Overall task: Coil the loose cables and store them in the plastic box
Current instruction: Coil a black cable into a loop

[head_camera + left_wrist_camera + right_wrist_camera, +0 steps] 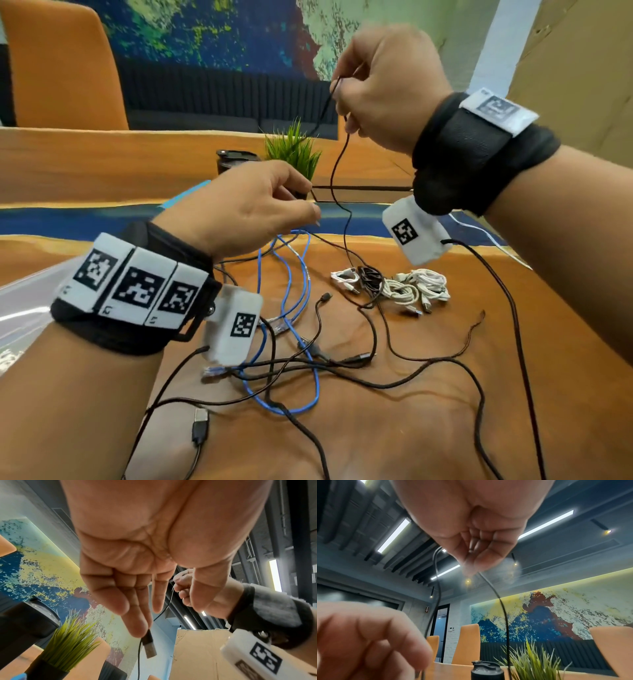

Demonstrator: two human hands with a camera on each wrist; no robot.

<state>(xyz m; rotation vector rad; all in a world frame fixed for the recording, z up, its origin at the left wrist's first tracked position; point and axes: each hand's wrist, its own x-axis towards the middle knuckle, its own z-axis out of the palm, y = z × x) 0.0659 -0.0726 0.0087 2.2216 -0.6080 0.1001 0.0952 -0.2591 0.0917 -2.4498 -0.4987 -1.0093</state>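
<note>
My right hand (339,89) is raised above the table and pinches a thin black cable (337,171) between thumb and fingers. The cable hangs in a loop down to my left hand (313,205), which pinches its end; in the left wrist view the USB plug (149,645) sticks out past the fingertips (137,628). In the right wrist view the two strands (502,608) drop from my right hand (473,562). The rest of the cable trails down to the wooden table (428,428). A clear plastic box (24,301) shows at the left edge.
Loose black cables (376,375), a blue network cable (291,308) and bundled white cables (416,287) lie tangled on the table. A potted grass plant (294,154) and a black bottle (236,161) stand behind my hands. An orange chair (61,65) and cardboard (582,51) are farther back.
</note>
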